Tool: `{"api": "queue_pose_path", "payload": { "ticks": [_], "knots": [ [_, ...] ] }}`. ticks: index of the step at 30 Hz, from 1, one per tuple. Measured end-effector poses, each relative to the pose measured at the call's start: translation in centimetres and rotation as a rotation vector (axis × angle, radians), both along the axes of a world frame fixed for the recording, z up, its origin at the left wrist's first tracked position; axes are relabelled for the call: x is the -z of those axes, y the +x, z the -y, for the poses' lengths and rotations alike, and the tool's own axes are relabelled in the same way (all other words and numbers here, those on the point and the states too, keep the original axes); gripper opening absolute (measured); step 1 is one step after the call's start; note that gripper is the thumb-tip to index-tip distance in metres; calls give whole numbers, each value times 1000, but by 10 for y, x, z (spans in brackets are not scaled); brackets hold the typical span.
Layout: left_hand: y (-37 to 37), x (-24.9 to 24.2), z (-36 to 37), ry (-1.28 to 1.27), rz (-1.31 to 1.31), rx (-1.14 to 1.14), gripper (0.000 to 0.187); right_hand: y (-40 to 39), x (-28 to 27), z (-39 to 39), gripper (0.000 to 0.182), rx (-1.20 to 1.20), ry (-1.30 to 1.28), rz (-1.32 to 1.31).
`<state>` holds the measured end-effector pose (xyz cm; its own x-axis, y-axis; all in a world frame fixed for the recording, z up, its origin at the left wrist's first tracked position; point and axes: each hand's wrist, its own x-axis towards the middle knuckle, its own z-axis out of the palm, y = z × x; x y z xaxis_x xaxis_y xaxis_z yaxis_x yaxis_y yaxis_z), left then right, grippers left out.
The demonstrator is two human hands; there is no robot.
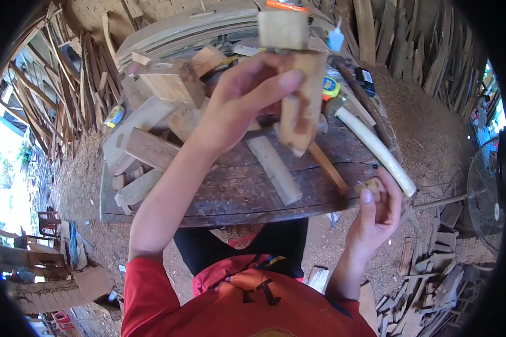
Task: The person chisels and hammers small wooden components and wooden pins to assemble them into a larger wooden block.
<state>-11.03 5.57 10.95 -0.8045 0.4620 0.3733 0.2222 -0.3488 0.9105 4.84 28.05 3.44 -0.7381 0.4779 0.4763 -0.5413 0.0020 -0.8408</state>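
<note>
My left hand [242, 101] is closed around a light wooden piece [306, 92], raised above the workbench. This piece has a squared block at its top and a narrowing lower end; it is slightly blurred. Near the bench's right front edge, my right hand [379, 208] pinches a small wooden bit [372, 185] with what looks like a thin metal pin sticking out. Just beyond that hand lies a hammer-like tool with a long pale handle [376, 149]. Below the raised piece, a flat wooden strip [274, 170] and a thin brown stick [327, 167] rest on the bench.
Wood offcuts [168, 84] pile up on the left of the dark workbench [225, 194]. A yellow tape measure [330, 87] and a glue-like bottle [335, 38] are at the back right. A fan [485, 194] stands right; scrap wood [433, 297] covers the floor.
</note>
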Motion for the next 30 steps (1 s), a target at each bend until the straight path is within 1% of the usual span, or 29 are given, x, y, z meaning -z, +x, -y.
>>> {"api": "queue_pose_path", "payload": {
  "ticks": [1,4,6,8,9,10,12,14,15,17,18,21,25,28,30],
  "knots": [
    [2,2,17,-19,16,-12,53,-6,-1,5,36,-58,25,-3],
    [11,9,62,-7,47,-47,59,-32,-10,33,37,-201,87,-51],
    [17,10,86,-17,13,-87,63,-49,-30,56,37,-297,109,-73],
    [17,14,105,-4,-5,-99,64,-73,-53,71,38,-385,207,-154],
    [17,15,109,18,-56,-128,62,-87,-67,79,38,-421,251,-194],
    [18,17,110,65,-42,-164,61,-100,-80,86,38,-457,297,-233],
    [19,20,110,165,-18,-236,58,-128,-105,98,37,-539,352,-215],
    [21,20,110,164,-29,-289,55,-142,-106,104,37,-662,341,-208],
    [21,21,110,158,-29,-308,54,-148,-95,104,37,-737,300,-206],
    [17,25,111,216,-38,-245,41,-152,-72,109,36,-796,152,-157],
    [17,29,110,239,-32,-211,35,-151,-67,108,35,-792,151,-148],
    [18,32,102,226,-41,-233,33,-155,-61,104,32,-736,148,-166],
    [20,36,93,226,-74,-281,33,-152,-61,108,32,-667,284,-218],
    [21,39,93,204,-70,-290,33,-149,-60,110,32,-650,301,-164],
    [21,40,92,209,-73,-293,34,-155,-56,110,31,-665,271,-207]
  ]
}}
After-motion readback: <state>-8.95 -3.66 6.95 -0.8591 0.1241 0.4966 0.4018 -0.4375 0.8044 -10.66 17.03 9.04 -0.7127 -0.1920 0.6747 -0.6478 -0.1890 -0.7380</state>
